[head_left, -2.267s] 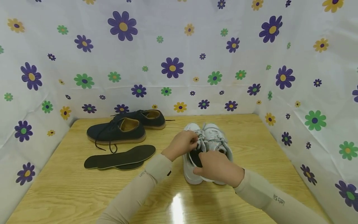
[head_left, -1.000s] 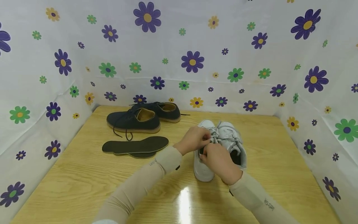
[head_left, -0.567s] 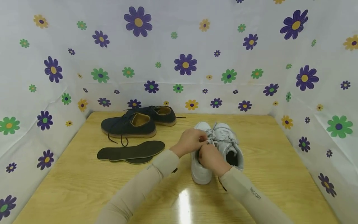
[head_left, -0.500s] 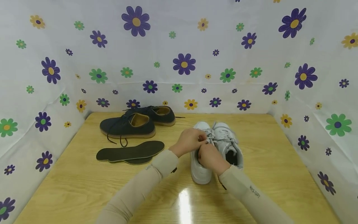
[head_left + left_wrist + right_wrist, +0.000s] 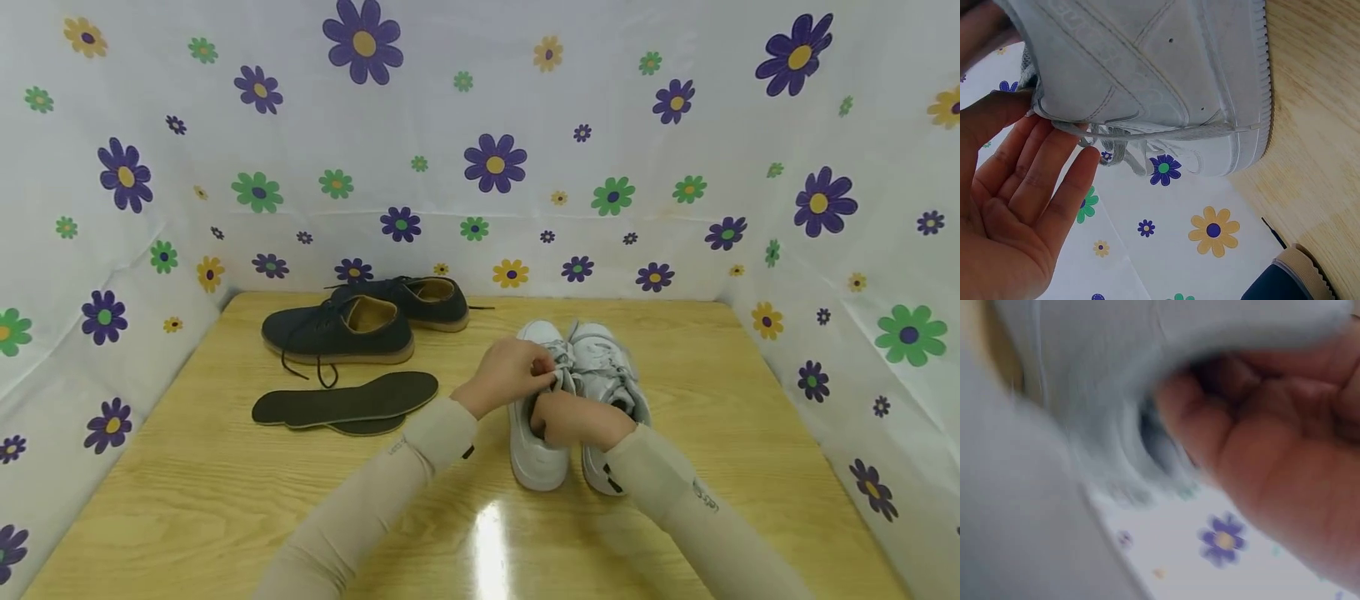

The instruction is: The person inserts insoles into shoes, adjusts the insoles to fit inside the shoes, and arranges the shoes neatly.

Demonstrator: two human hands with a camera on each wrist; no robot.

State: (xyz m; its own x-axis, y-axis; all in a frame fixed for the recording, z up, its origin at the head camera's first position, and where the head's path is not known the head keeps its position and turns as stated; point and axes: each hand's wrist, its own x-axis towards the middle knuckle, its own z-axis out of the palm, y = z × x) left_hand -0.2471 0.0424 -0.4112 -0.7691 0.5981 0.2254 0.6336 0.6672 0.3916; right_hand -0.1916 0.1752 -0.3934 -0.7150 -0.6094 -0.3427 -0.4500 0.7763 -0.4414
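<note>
My left hand (image 5: 510,372) pinches the upper edge of the left white sneaker (image 5: 537,463) between thumb and fingers, beside its laces. In the left wrist view this sneaker's side (image 5: 1166,69) fills the top, with a grey lace (image 5: 1194,132) running along it. My right hand (image 5: 579,418) reaches into the same sneaker's opening from behind. In the right wrist view the fingers (image 5: 1200,428) bend in under the collar, their tips hidden; I cannot tell whether they hold anything inside. The right white sneaker (image 5: 596,354) stands alongside, toe away from me, partly covered by the right hand.
Two dark insoles (image 5: 345,401) lie overlapping on the wooden table (image 5: 360,508), left of the sneakers. Behind them are two navy lace-up shoes, a nearer one (image 5: 322,335) and a farther one (image 5: 438,311), laces loose. A flower-print cloth (image 5: 420,108) surrounds the table.
The right hand has moved from above the sneaker's opening to inside it, and its wrist has since swung to the right. The left hand keeps its place by the laces. The head view has shifted.
</note>
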